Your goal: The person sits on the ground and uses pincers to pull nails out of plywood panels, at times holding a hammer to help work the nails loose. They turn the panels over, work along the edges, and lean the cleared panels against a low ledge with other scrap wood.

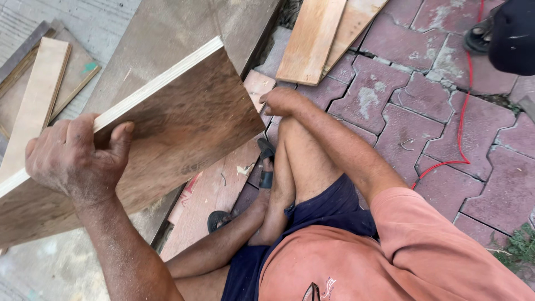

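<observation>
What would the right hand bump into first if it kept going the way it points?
Probably the small pinkish board piece just beyond the right hand, which rests on the knee; depth is hard to judge.

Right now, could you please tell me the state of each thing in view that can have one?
Plywood panel: lifted, tilted, gripped at its pale edge.
Left hand: closed on the panel.
Right hand: resting on the knee, holding nothing.
Two pale boards: lying flat on the paving.
Red cable: slack across the pavers.
</observation>
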